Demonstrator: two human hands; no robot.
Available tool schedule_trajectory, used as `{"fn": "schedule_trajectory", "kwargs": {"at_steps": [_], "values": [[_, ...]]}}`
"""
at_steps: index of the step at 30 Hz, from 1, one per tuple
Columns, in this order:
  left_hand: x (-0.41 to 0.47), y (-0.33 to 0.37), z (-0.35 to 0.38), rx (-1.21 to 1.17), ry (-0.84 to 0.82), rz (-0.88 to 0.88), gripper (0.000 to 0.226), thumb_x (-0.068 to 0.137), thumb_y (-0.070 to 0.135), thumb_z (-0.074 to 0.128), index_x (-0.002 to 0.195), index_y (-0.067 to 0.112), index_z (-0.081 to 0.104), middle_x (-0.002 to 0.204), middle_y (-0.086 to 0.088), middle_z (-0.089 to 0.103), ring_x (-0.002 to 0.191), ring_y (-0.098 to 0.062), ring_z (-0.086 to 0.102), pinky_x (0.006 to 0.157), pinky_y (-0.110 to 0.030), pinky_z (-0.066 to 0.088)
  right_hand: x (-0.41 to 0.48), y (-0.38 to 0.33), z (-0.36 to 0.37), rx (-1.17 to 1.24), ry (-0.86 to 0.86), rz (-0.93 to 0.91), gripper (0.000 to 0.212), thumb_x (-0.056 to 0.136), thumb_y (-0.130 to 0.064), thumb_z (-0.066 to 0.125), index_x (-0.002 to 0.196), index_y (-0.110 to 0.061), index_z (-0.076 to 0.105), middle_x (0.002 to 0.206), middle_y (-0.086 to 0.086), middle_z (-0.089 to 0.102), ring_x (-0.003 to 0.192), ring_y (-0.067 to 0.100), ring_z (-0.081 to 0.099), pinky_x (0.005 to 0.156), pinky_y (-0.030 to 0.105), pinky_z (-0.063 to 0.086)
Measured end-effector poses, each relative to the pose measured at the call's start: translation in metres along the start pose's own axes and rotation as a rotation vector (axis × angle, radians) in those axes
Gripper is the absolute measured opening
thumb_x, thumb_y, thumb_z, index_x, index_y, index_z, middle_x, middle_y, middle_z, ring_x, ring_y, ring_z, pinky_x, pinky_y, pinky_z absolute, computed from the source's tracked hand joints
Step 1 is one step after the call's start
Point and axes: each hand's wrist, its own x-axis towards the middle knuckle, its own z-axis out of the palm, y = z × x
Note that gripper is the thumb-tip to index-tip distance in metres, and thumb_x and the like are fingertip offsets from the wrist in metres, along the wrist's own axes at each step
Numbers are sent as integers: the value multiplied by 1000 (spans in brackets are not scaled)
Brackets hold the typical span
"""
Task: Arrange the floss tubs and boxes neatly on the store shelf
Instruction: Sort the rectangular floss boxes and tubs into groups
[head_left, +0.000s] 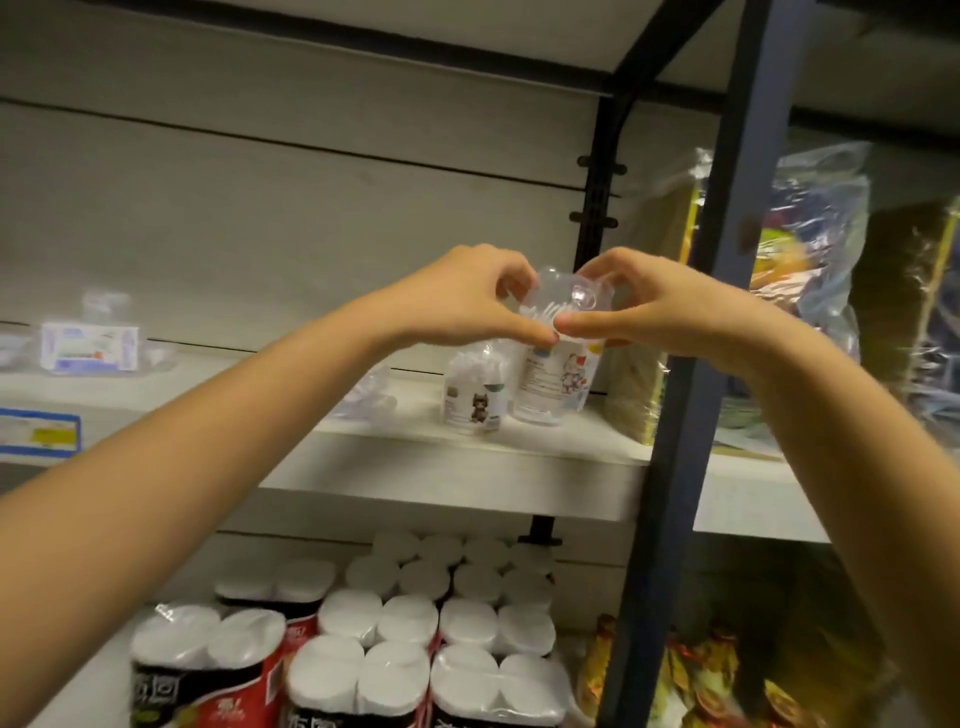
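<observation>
A clear tub (558, 376) is held by its lid at the right end of the shelf (467, 470), close to the post (693, 364). The lid is pinched from the left by the left hand (467, 301) and from the right by the right hand (660, 306). On each hand, thumb and fingers are curled round the lid's rim, and the thumbs nearly meet at the front. The grip is taken at the top, it is judged, so that the printed body is left free to be turned label-forward and set down square. The tub is seen slightly tilted; whether its base touches the shelf cannot be told.

A second tub (475, 397) stands upright just beside it on the left, nearer the front edge, with its label facing out. A row is judged to be in the making from the right end.

A clear packet (366, 397) lies further left, mid-shelf, and a box (91, 348) is set well apart near the left end, towards the back. These are judged not yet brought into line.

Wrapped rolls (363, 649) are stacked on the level below, and bags (815, 260) are kept beyond the post.
</observation>
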Motion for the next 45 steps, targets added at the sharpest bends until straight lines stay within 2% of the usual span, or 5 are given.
{"fn": "schedule_trajectory", "kwargs": {"at_steps": [14,19,38,42,45], "values": [[29,-23,46,511,-160,51,57,81,55,56,125,19,55,120,0,59,118,-18,40,91,-33,23,32,23,31,-379,-218,164,64,85,-47,57,132,-9,39,126,8,53,95,23,54,73,28,45],[34,-22,39,442,-143,152,50,84,42,59,131,27,48,126,8,57,121,-12,39,95,-31,20,36,19,24,-497,-197,102,60,88,-37,58,138,-9,39,135,10,51,119,27,50,98,37,43],[56,-37,43,446,-151,119,30,94,25,47,121,27,58,121,9,63,117,-10,48,92,-32,19,60,26,37,-590,-159,-5,56,83,-17,66,134,-13,45,132,8,53,118,27,51,96,35,44],[37,-37,18,330,-18,91,26,92,26,51,114,21,64,112,5,68,105,-11,57,96,-28,33,56,25,40,-458,108,-100,43,85,-25,61,127,-21,51,129,4,53,116,26,52,95,42,46],[6,-48,-12,-122,77,-25,18,89,20,59,91,6,69,79,-4,69,69,-8,59,67,-10,45,42,7,48,-86,344,-211,15,85,-27,61,99,-22,66,93,-3,69,86,14,65,82,35,54]]}}
